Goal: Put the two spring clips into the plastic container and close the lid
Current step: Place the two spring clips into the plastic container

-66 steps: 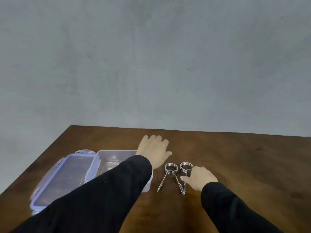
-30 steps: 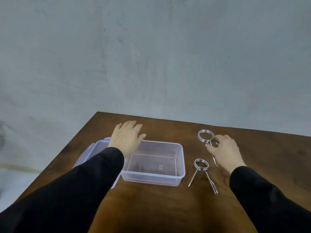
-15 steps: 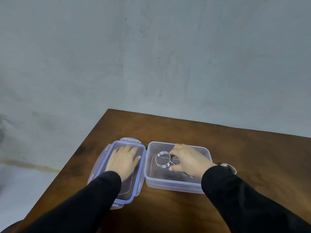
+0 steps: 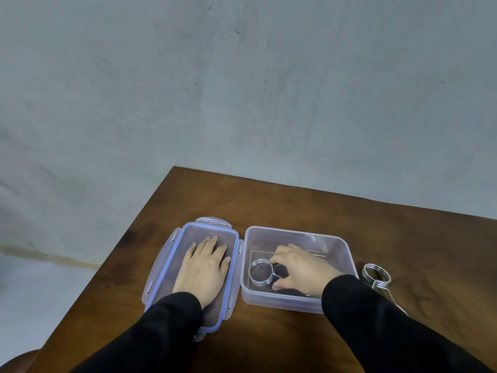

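A clear plastic container [image 4: 337, 239] stands open on the brown table. Inside it lies one metal spring clip [image 4: 260, 272], and my right hand [image 4: 300, 269] is down in the container with its fingers around the clip's handles. The second spring clip [image 4: 376, 277] lies on the table just right of the container, its legs partly hidden by my right sleeve. The lid [image 4: 172, 261], clear with a blue rim and side latches, lies upturned to the left of the container. My left hand [image 4: 205, 269] rests flat on the lid, fingers spread.
The table's left edge [image 4: 129, 242] runs close beside the lid, and its far edge lies behind the container. A grey wall rises beyond. Bare wood stretches to the right of the second clip.
My right hand lifted one clip off the table and carried it left into the container, lowering it to the bottom. My left hand moved from the container's rim onto the lid.
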Action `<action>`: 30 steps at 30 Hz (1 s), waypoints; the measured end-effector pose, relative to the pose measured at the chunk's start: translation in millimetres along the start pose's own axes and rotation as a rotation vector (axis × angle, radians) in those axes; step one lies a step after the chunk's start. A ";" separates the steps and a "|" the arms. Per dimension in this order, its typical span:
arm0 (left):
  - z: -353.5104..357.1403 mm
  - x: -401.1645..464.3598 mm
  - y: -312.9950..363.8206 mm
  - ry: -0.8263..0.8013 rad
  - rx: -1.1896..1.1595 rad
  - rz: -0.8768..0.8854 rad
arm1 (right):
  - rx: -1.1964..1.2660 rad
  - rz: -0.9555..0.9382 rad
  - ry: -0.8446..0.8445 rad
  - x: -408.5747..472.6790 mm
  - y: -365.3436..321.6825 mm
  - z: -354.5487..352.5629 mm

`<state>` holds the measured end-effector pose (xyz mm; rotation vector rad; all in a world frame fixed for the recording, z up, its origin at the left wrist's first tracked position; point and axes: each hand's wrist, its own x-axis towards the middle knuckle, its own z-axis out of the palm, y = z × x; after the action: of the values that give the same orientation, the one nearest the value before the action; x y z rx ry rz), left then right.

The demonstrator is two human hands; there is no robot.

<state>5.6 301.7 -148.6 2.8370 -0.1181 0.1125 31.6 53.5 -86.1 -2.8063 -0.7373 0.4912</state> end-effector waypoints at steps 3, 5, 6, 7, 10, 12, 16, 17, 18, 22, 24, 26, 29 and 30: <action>0.0 0.1 0.1 -0.004 0.008 -0.004 | -0.022 -0.009 -0.004 0.7 2.0 2.5; -0.9 -0.1 0.5 -0.007 0.011 -0.008 | 0.015 -0.017 -0.012 -1.4 3.3 -0.2; -1.4 -0.1 0.5 -0.011 0.014 -0.010 | 0.064 -0.009 -0.004 -3.9 4.0 -4.3; -1.3 0.2 0.4 -0.015 0.019 -0.012 | 0.123 0.002 0.020 -7.3 5.4 -10.2; -0.4 0.3 1.0 -0.040 0.037 -0.031 | 0.235 0.019 0.204 -25.8 15.3 -36.9; 0.2 0.6 1.3 -0.055 0.029 -0.046 | 0.266 0.070 0.340 -42.5 30.2 -54.0; 0.1 1.2 1.1 -0.056 0.021 -0.047 | 0.333 0.362 0.553 -77.6 74.8 -67.5; 0.7 1.5 1.8 -0.059 0.022 -0.046 | 0.326 0.451 0.573 -86.2 85.9 -65.7; 0.9 2.1 0.6 -0.060 0.025 -0.048 | 0.309 0.544 0.552 -92.7 93.3 -62.9; 2.3 2.0 -0.4 -0.069 0.025 -0.051 | 0.275 0.899 0.320 -117.0 109.9 -30.7; 2.3 1.4 0.5 -0.068 0.027 -0.053 | 0.300 1.003 0.238 -126.5 109.1 -12.5; 1.5 0.6 1.6 -0.064 0.035 -0.052 | 0.304 1.058 0.209 -132.6 105.0 5.4; 1.0 -0.5 2.9 -0.060 0.050 -0.049 | 0.262 1.093 0.271 -137.6 96.0 23.1; 1.0 -0.8 2.8 -0.061 0.055 -0.049 | 0.257 1.098 0.294 -138.1 93.6 26.2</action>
<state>4.7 298.8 -148.8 2.8966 -0.0595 0.0195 -50.1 -93.7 -99.0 -2.6848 0.9140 0.2556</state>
